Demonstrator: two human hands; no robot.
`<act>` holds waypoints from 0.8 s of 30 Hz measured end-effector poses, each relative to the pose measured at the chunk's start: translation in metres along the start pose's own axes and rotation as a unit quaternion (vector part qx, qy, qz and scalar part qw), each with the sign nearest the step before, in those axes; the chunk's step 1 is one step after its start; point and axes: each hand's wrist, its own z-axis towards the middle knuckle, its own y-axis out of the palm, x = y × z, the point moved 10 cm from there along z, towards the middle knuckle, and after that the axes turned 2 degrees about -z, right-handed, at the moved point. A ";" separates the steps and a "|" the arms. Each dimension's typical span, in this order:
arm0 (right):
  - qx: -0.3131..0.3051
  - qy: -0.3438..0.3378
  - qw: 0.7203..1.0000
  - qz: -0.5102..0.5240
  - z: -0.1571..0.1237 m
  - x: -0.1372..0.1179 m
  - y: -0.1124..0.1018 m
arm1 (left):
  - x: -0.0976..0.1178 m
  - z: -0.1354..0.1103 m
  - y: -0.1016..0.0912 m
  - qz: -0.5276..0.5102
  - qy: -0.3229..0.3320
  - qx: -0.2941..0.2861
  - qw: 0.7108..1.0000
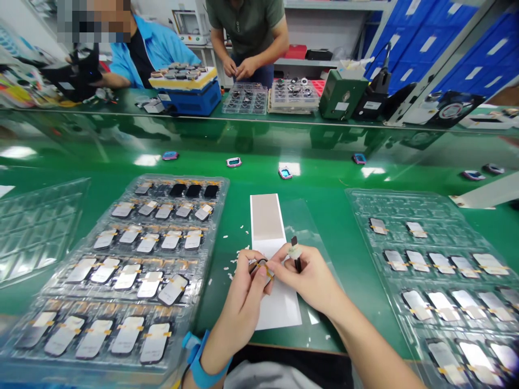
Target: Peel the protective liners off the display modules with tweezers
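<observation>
Small dark rectangular module with orange tape sits pinched in the left hand above a white paper strip on the green desk. Hands close together, right hand gripping a slim black tool. A slipped tool could scratch the module; loose fingers could drop it.

Centre: paper strip overlapping a plastic sheet on the bench.
9 o'clock: tray holding rows of screens.
3 o'clock: second tray holding more screens.
12 o'clock: small parts scattered along the bench; behind them, trays on a second bench, then a person.
</observation>
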 end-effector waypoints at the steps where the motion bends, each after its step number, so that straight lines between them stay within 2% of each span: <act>1: 0.000 0.000 1.000 -0.001 0.000 0.000 0.000 | 0.001 0.000 0.001 0.002 0.002 -0.002 1.000; 9: -0.003 0.003 1.000 -0.004 -0.001 0.001 -0.001 | 0.009 0.002 0.004 0.043 0.038 -0.021 0.998; 15: 0.003 -0.010 1.000 -0.018 0.000 0.003 -0.003 | 0.009 0.003 0.003 0.058 0.041 -0.021 0.997; 17: 0.037 -0.023 0.999 -0.016 0.002 0.003 -0.016 | 0.010 0.000 0.000 0.098 0.041 -0.016 0.994; 19: 0.105 -0.042 0.993 -0.018 0.003 0.003 -0.038 | 0.014 -0.002 -0.003 0.183 0.050 -0.003 0.982; 22: 0.225 -0.075 0.970 -0.063 0.001 0.002 -0.071 | 0.027 -0.002 0.005 0.333 0.092 -0.009 0.938; 24: 0.256 -0.071 0.961 -0.077 0.002 0.009 -0.082 | 0.033 0.001 0.020 0.397 0.120 -0.045 0.909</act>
